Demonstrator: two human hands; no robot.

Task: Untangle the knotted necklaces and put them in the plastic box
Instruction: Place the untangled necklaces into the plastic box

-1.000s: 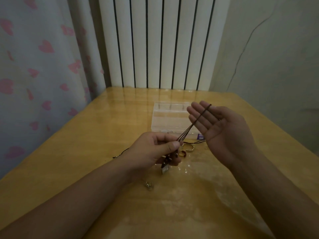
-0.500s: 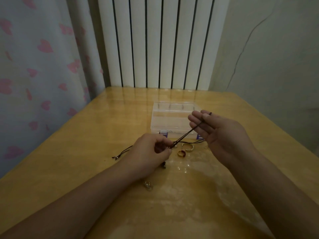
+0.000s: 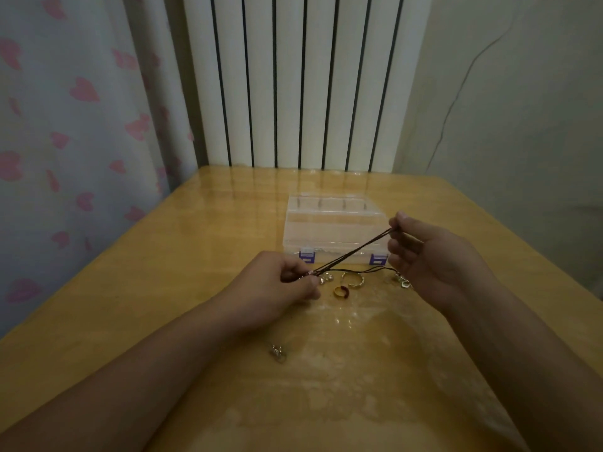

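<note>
Just in front of the plastic box point(image 3: 332, 223), above the table point(image 3: 163, 272), dark necklace cords point(image 3: 352, 251) are stretched taut between both hands. The left hand point(image 3: 277, 285) pinches the bundled strands near the box's front left corner, fingers curled round them; the right hand point(image 3: 427, 259) grips the other end at its fingertips by the box's front right edge. The cords' long axis rises diagonally from left hand to right, crossing the box's closed front latches. A looser strand sags toward the rings point(image 3: 346, 283) lying before the box. The knot probably sits nearer the left hand, so that pinch likely anchors the work.
</note>
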